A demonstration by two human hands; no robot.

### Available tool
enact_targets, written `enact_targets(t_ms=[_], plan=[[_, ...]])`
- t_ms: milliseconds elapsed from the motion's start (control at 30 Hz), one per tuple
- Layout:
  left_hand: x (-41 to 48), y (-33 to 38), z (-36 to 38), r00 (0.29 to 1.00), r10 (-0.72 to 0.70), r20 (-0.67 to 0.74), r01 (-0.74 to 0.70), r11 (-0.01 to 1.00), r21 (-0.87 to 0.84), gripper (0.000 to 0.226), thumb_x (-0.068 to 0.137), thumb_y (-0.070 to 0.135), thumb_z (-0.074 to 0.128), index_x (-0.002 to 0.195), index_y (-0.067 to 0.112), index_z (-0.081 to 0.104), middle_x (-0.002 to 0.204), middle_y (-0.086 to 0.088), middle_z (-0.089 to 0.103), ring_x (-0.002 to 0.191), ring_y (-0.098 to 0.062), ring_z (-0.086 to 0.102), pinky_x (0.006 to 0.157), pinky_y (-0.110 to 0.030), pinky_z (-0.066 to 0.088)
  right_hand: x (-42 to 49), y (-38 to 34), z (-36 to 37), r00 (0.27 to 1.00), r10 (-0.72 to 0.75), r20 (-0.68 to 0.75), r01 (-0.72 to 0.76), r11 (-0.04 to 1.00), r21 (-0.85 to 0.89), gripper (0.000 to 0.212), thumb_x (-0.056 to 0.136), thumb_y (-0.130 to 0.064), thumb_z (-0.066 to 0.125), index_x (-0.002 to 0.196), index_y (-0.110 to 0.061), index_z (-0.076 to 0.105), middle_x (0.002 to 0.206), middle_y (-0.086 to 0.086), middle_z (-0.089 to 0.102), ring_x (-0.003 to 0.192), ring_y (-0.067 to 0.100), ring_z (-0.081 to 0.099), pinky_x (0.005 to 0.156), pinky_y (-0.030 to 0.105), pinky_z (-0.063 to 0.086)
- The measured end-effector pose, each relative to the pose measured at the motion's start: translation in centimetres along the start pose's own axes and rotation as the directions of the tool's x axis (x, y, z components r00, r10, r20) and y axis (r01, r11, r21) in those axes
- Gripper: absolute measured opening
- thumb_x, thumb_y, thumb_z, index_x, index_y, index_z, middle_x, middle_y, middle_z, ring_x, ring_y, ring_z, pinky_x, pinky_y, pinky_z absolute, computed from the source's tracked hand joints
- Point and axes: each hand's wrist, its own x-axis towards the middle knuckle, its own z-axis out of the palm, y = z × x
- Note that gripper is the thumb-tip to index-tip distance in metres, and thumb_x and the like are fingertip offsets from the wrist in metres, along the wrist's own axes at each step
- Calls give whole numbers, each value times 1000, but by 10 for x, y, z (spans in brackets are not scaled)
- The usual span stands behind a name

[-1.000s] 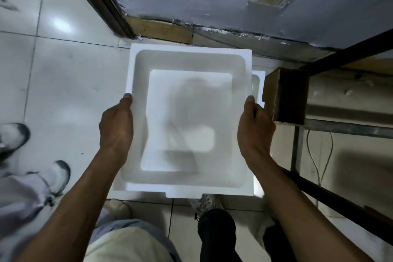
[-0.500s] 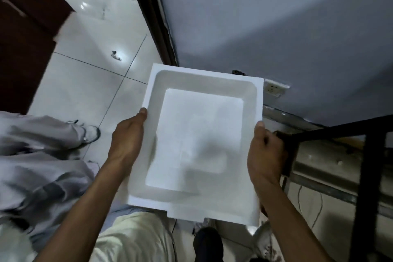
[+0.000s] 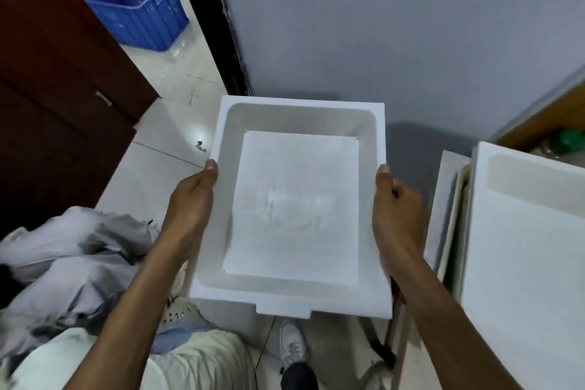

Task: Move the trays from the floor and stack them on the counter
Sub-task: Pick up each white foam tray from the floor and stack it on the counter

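Tray [image 3: 294, 209] mid-frame, off the floor, gripped at its side rims by my left hand [image 3: 193, 199] and right hand [image 3: 395, 212], thumbs on top. Risk: foam looks light and brittle; squeezing could crack a rim, or a corner could clip the stack [image 3: 522, 247] at right frame during the swing over. Forearms extended, tray roughly level.

We hold both arms out in front, forearms bare and reaching forward side by side. Our left hand [image 3: 193, 199] clamps the left edge of the tray [image 3: 297, 209], thumb on the rim, fingers hidden beneath. Our right hand [image 3: 397, 215] grips the right edge the same way, thumb up on top. Both wrists are straight, hands level with each other.
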Motion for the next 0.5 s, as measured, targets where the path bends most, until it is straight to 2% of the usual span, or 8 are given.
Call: enact_targets(t_ms=[167,200,267,333,400,500], plan=[[-37,57,-9,997,78,10,-77,996,-35,58,95,65,36,102,19,72,96,-11,74,93,-33,69,89,-48,53,1,-55,-50,997,-73,-1,73,997,20,61,100,-48,43,67,3,52,64,18,53,60,28,51,59,37,44],[-44,68,-10,994,105,20,-105,994,-28,59,95,65,35,103,20,72,96,-7,75,91,-29,69,87,-46,55,2,-64,-61,996,-90,-5,90,996,10,60,100,-48,43,64,0,50,61,15,52,59,26,50,58,35,43],[-59,90,-9,985,169,39,-168,986,-16,58,98,62,34,103,19,73,90,0,74,84,-20,69,71,-33,52,4,-78,-84,990,-136,-33,135,991,-22,58,100,-47,43,57,-9,37,54,5,41,53,20,40,54,32,33],[-76,113,-3,974,217,59,-218,976,4,56,100,59,33,97,20,73,84,2,73,78,-18,67,64,-29,46,6,-87,-110,988,-148,-47,147,989,-21,58,99,-48,45,57,-8,37,54,5,43,54,19,40,54,32,32],[-92,128,7,970,231,77,-233,972,17,56,100,60,32,98,21,73,88,0,73,83,-20,67,69,-32,50,5,-92,-133,987,-147,-59,147,989,-1,60,99,-48,46,60,-2,43,55,6,47,55,19,44,55,32,34],[-113,145,25,967,220,131,-223,975,6,65,93,71,32,92,17,69,91,-8,73,90,-36,67,84,-43,52,3,-97,-173,981,-166,-102,167,986,-2,57,99,-45,47,55,-10,36,49,-1,38,47,14,37,51,29,30]])
